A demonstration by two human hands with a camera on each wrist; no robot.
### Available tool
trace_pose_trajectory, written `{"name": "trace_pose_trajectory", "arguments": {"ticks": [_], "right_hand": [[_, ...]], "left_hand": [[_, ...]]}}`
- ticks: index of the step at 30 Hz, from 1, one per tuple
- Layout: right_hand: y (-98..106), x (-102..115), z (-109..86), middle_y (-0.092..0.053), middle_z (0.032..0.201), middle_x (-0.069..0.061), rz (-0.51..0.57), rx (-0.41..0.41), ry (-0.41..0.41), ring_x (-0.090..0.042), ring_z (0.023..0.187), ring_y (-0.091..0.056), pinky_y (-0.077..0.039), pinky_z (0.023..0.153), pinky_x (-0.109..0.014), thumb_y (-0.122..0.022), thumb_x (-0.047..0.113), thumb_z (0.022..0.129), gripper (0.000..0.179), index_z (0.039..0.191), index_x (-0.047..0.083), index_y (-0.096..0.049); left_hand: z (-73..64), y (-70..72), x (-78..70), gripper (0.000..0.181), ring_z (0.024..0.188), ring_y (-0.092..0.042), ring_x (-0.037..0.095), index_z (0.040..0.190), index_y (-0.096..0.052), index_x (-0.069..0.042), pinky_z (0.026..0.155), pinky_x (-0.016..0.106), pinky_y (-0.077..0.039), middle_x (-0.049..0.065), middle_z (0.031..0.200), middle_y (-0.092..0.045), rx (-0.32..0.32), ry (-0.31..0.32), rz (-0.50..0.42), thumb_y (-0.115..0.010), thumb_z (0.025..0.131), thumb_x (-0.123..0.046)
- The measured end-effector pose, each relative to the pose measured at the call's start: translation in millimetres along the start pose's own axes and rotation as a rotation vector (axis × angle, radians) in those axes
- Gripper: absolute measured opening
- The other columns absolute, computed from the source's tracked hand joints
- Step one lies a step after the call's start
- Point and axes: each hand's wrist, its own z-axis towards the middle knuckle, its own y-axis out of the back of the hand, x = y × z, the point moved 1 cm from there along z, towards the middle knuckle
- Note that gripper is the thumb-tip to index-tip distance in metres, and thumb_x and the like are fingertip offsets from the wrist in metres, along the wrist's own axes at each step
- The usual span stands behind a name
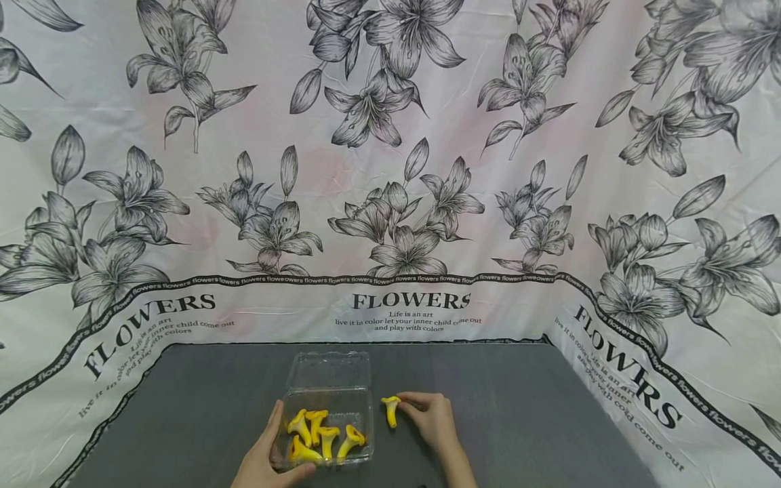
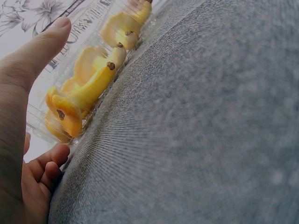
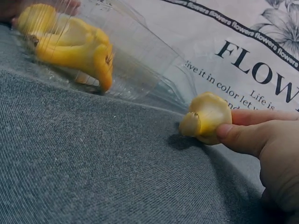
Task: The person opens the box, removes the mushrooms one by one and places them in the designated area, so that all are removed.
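A clear plastic clamshell box (image 1: 371, 434) stands with its lid (image 1: 329, 371) raised at the back. Several yellow chanterelle mushrooms (image 1: 328, 439) lie inside, seen through the wall as yellow mushrooms (image 2: 88, 88) in the left wrist view. My left hand (image 1: 264, 455) holds the box's near left corner, the fingers along its left side and the thumb at the front. To the right of the box, my right hand (image 1: 432, 419) pinches one chanterelle (image 1: 390, 411) by its cap between thumb and fingers. Its stem points down toward the cloth in the head view.
Grey cloth (image 1: 512, 407) covers the table. A white curtain (image 1: 403, 203) with printed flowers and lettering stands behind and along both sides. At the bottom edge, a small dark object (image 1: 421, 486) is barely in view.
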Motion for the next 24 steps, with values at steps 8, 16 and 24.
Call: {"name": "trace_pose_trajectory", "arguments": {"ticks": [8, 16, 24], "right_hand": [[-2.4, -4.7, -4.1, -0.083, 0.099, 0.003, 0.007, 0.02, -0.055, -0.015, 0.096, -0.079, -0.061, 0.083, -0.03, -0.089, 0.022, 0.087, 0.016, 0.102, 0.018, -0.088], [-7.2, -2.7, -4.5, -0.083, 0.097, -0.001, -0.005, -0.03, 0.107, -0.018, 0.092, -0.08, -0.061, 0.079, -0.026, -0.089, 0.012, 0.085, 0.014, 0.099, 0.013, -0.087], [-6.0, -5.9, -7.0, -0.083, 0.098, -0.002, -0.007, -0.027, 0.123, -0.017, 0.094, -0.079, -0.061, 0.08, -0.025, -0.087, 0.007, 0.086, 0.015, 0.1, 0.011, -0.086]], "left_hand": [[-2.3, -0.6, -2.5, 0.125, 0.058, -0.038, 0.013, 0.173, -0.009, -0.014, 0.057, 0.027, -0.039, 0.02, 0.178, -0.008, -0.016, -0.016, -0.002, -0.09, 0.084, -0.046], [-3.5, 3.9, -3.0, 0.124, 0.059, -0.037, 0.014, 0.172, -0.007, -0.01, 0.057, 0.028, -0.038, 0.022, 0.177, -0.006, -0.011, -0.006, 0.028, -0.089, 0.086, -0.046], [-1.1, 0.5, -2.5, 0.123, 0.058, -0.038, 0.014, 0.172, -0.007, -0.008, 0.058, 0.028, -0.039, 0.024, 0.177, -0.004, -0.006, -0.01, 0.0, -0.088, 0.086, -0.043]]}}
